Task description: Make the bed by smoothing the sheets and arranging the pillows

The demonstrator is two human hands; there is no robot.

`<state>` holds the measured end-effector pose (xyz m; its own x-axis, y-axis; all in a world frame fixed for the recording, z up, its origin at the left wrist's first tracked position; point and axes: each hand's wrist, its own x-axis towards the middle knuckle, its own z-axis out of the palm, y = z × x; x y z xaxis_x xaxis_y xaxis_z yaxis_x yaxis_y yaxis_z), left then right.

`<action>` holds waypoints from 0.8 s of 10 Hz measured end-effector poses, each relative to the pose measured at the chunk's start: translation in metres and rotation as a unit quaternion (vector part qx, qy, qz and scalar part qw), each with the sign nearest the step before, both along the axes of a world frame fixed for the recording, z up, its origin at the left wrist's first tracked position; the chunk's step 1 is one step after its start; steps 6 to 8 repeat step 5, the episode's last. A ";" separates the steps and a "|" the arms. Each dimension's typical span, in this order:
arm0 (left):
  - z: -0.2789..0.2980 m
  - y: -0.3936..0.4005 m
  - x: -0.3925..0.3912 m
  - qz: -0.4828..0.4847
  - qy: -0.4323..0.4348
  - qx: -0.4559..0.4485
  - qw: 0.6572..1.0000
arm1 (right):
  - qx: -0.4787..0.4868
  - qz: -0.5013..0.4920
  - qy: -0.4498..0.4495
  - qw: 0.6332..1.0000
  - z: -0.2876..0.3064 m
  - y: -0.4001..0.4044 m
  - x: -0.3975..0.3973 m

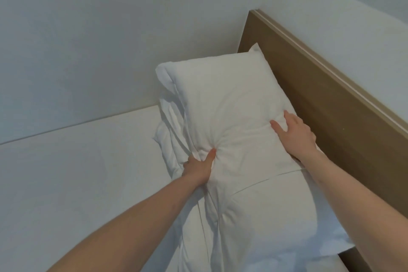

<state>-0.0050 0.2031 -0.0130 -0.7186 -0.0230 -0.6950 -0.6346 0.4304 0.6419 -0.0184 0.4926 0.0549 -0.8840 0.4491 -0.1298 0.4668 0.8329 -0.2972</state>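
A white pillow (225, 104) was held at the head of the bed (72, 179), close to the corner formed by the headboard (313, 99) and the side wall (92, 35). Its far corner was seen touching or nearly touching the headboard. The pillow's left edge was gripped by the left hand (199, 166): the thumb was pressed into the top face, where creases were gathered into a pucker, and the fingers were hidden behind the fabric, apparently curled round the edge. The right edge was held by the right hand (294, 131), with the thumb and one finger laid on the top face and the remaining fingers wrapped out of sight round the side nearest the headboard.

A second white pillow (260, 223) was found below the first, alongside the headboard, its upper end overlapped by the held one. Rumpled white fabric (170, 130) was bunched behind the held pillow's left edge, on the sheet; whether it was bedding or another pillow could not be told. The sheet (88, 161) across the left part of the bed, up to the edge along the wall, was seen lying smooth.
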 end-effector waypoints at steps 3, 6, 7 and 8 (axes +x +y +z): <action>0.070 -0.078 0.066 -0.248 0.066 0.006 0.967 | 0.076 0.113 0.004 0.991 0.003 -0.116 0.101; 0.109 -0.170 0.100 -0.254 0.155 -0.087 0.951 | 0.041 0.106 -0.013 0.993 0.043 -0.142 0.112; 0.109 -0.170 0.100 -0.254 0.155 -0.087 0.951 | 0.041 0.106 -0.013 0.993 0.043 -0.142 0.112; 0.109 -0.170 0.100 -0.254 0.155 -0.087 0.951 | 0.041 0.106 -0.013 0.993 0.043 -0.142 0.112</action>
